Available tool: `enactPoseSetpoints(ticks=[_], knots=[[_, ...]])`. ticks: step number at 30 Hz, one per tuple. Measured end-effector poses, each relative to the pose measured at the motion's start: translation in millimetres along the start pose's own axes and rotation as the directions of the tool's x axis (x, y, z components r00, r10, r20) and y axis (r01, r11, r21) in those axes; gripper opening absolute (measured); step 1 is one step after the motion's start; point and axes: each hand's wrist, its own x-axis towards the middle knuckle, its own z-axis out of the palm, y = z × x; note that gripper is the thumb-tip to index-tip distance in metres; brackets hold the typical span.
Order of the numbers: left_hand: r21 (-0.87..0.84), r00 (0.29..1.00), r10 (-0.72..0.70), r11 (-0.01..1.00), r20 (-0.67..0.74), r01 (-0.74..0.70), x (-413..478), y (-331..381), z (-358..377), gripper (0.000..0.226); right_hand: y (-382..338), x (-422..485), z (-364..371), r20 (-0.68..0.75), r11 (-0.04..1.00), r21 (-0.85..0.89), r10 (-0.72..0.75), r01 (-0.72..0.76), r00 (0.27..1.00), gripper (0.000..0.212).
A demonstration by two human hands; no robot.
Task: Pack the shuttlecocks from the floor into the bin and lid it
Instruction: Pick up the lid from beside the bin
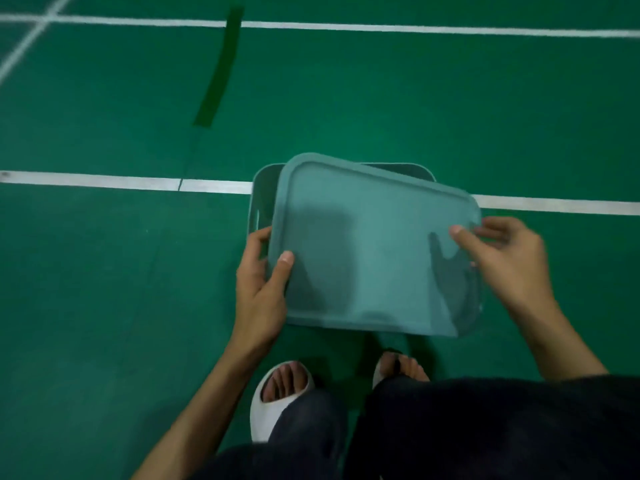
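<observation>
A teal rectangular lid hovers slightly skewed over a teal bin, covering almost all of it. Only the bin's left wall with its handle slot and a strip of its far rim show. My left hand grips the lid's left edge, thumb on top and fingers underneath. My right hand pinches the lid's right edge, thumb on top. The lid hides the bin's inside, and no shuttlecock is in view.
Green court floor with white lines lies all around, and a dark green tape strip runs away at the back. My feet in white slides and dark trousers are just in front of the bin.
</observation>
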Motion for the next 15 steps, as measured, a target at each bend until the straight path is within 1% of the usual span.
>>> enactPoseSetpoints(ticks=[3,4,5,6,7,8,9,10,11,12,13,15], knots=[[0.028,0.997,-0.024,0.999,-0.07,0.026,10,-10,-10,0.023,0,10,11,-0.12,0.979,-0.206,-0.029,0.004,0.992,0.077],[0.044,0.995,-0.024,0.999,-0.098,0.028,13,-11,-12,0.023,-1,14,12,-0.119,0.977,-0.212,-0.004,-0.021,0.993,0.074],[0.066,0.991,-0.016,0.997,-0.131,0.025,17,-13,-14,0.022,0,18,14,-0.067,0.984,-0.172,0.044,-0.055,0.997,0.066],[0.111,0.986,0.003,0.994,-0.167,0.016,21,-15,-16,0.02,0,18,18,0.004,0.992,-0.091,0.09,-0.089,0.996,0.053],[0.192,0.979,0.038,0.981,-0.199,0.001,26,-17,-19,0.018,0,19,23,0.057,0.994,-0.044,0.103,-0.1,0.993,0.039],[0.309,0.97,0.078,0.951,-0.228,-0.004,30,-21,-21,0.02,0,19,27,0.065,0.996,-0.049,0.077,-0.074,0.995,0.028],[0.438,0.959,0.115,0.899,-0.261,0.011,34,-25,-22,0.023,0,19,30,0.045,0.994,-0.105,0.03,-0.025,0.999,0.022],[0.545,0.946,0.146,0.837,-0.29,0.037,37,-30,-23,0.028,-2,19,33,0.019,0.987,-0.16,-0.013,0.016,1.0,0.021],[0.612,0.938,0.17,0.789,-0.301,0.054,39,-33,-22,0.032,-5,21,37,-0.006,0.981,-0.19,-0.048,0.046,0.999,0.022],[0.639,0.939,0.175,0.767,-0.296,0.059,41,-36,-21,0.037,-8,24,40,-0.016,0.976,-0.206,-0.072,0.068,0.997,0.023],[0.633,0.944,0.162,0.772,-0.286,0.059,44,-38,-20,0.04,-10,27,43,-0.018,0.973,-0.215,-0.088,0.082,0.996,0.023],[0.559,0.95,0.136,0.828,-0.28,0.046,49,-42,-19,0.04,-13,34,50,-0.029,0.969,-0.227,-0.112,0.103,0.993,0.022]])
